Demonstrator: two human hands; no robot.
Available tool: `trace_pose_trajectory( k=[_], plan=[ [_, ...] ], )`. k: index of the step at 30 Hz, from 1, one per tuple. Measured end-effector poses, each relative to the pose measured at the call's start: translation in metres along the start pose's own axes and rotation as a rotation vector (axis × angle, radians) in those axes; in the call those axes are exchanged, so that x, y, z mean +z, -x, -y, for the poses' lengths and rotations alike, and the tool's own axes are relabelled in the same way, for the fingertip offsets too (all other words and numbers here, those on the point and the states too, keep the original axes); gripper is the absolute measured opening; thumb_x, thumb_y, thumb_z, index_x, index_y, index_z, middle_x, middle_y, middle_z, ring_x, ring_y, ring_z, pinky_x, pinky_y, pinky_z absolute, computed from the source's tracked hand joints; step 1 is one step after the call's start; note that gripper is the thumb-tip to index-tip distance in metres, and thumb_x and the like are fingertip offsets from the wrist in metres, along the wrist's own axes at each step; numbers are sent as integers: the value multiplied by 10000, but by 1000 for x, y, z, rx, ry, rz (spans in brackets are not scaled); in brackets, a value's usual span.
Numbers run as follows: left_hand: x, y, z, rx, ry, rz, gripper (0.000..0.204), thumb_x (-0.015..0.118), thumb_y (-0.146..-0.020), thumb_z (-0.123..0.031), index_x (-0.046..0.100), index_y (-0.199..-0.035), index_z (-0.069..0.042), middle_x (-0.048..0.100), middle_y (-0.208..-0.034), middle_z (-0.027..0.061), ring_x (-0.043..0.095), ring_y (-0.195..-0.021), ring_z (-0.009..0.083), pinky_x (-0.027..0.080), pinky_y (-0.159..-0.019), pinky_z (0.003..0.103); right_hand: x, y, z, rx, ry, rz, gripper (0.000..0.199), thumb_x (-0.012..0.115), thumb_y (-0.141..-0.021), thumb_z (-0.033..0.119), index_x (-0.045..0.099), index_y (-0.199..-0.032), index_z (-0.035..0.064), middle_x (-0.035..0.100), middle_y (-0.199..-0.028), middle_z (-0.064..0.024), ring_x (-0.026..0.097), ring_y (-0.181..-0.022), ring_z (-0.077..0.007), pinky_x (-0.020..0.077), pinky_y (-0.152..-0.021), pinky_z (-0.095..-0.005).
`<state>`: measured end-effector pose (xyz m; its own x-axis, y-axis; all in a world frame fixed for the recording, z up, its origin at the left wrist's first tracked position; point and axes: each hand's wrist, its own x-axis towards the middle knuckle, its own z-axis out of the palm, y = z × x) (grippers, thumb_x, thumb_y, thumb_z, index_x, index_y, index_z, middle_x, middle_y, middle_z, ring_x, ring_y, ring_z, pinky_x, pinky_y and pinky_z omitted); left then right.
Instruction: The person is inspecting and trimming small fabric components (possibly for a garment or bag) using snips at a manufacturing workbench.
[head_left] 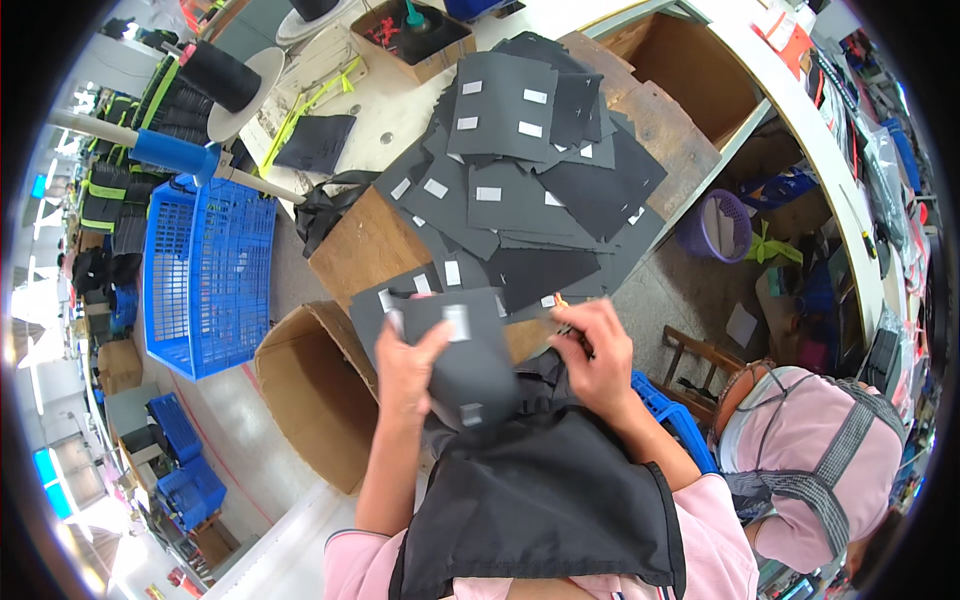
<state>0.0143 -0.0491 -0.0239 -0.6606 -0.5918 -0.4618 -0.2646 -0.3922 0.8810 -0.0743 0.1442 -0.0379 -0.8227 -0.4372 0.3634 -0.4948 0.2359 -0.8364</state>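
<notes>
My left hand (403,372) is closed on a dark grey fabric panel (470,365) with white labels, thumb on its face. The panel's lower part is blurred by motion. To its right, my right hand (603,358) is closed round a small dark tool with an orange part (561,300), mostly hidden by the fingers, so its kind is unclear. Beyond both hands lies a heap of similar dark grey panels (513,105), many with small white labels, spread over a wooden board (365,245).
An open cardboard box (310,390) stands left of my lap, and a blue plastic crate (205,290) farther left. A black thread cone (220,78) is at the far left. At right are a purple basket (715,225) and a co-worker in pink (820,450), close beside me.
</notes>
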Motion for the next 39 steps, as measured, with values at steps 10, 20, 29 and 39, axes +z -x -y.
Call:
trace_pose_trajectory(
  k=[10, 20, 29, 39],
  plan=[
    [-64, -46, 85, -163, -1043, -335, 1094, 801, -622, -110, 96, -1448, -236, -77, -1497, 162, 68, -1359, 411, 263, -1043, 548, 54, -58, -106, 161, 434, 221, 381, 691, -740, 176, 509, -1065, 94, 609, -932, -85, 625, -743, -273, 494, -617, -363],
    [-35, -61, 62, 219, -208, 2, 684, 669, -819, -172, 301, -1384, -57, 305, -1410, 187, 391, -1245, 283, 408, -934, 404, 82, -94, -154, -153, 559, 250, 145, 585, -767, 120, 499, -878, 85, 601, -754, -77, 621, -638, -287, 493, -547, -391],
    [44, -58, 51, -39, 465, 228, 486, 588, -895, -190, 395, -1310, -25, 494, -1240, 85, 495, -1088, 143, 399, -931, 317, 65, -5, -45, 447, -174, 192, 132, 647, -795, 134, 614, -852, 20, 523, -549, -34, 497, -510, -112, 399, -498, -286],
    [43, -19, 0, -2, 177, 320, 143, 565, -913, -119, 569, -1001, -7, 623, -893, 33, 564, -772, 67, 467, -682, 213, 18, -37, 2, 9, -111, 162, 203, 621, -813, 3, 630, -1010, 47, 589, -752, -47, 525, -563, -114, 425, -509, -243]
  ],
)
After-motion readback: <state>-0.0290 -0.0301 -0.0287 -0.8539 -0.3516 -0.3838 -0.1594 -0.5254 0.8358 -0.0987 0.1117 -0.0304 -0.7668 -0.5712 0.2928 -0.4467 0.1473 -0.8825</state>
